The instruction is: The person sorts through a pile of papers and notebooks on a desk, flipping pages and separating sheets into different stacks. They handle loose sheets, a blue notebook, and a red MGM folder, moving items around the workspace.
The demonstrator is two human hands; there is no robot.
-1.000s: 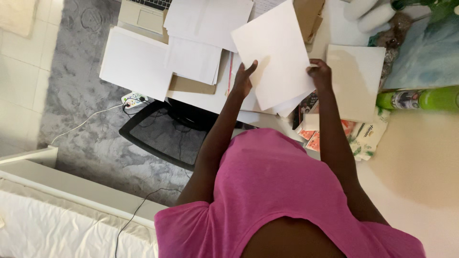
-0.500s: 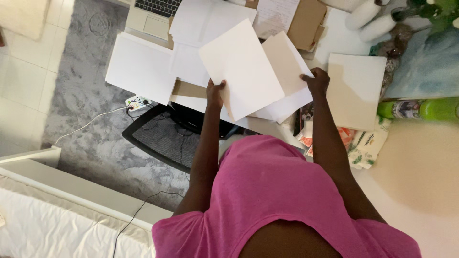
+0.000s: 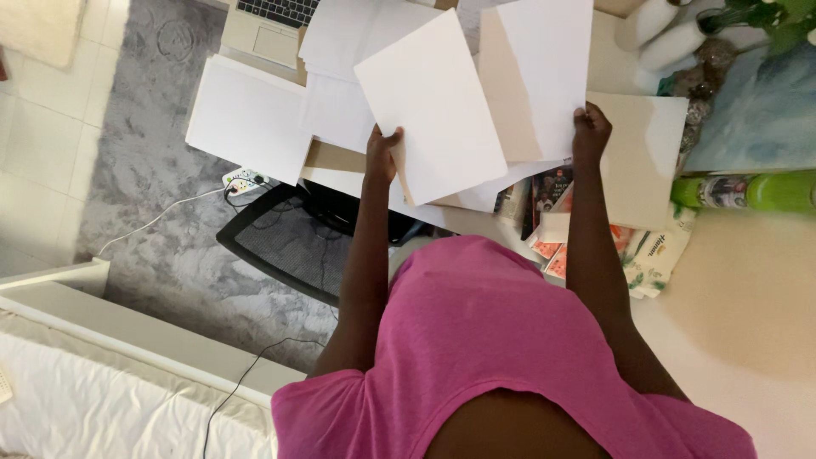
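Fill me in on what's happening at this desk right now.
A person in a pink top stands over a desk littered with paper. The left hand holds one white sheet by its lower edge, and the right hand holds a second white sheet beside it, both lifted above the desk. More loose sheets lie spread below, with a laptop at the far edge and a green bottle to the right.

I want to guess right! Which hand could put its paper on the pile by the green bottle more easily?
The right hand, probably. It holds its sheet right beside the pile near the green bottle. The left hand holds its own sheet farther away, over the middle papers.
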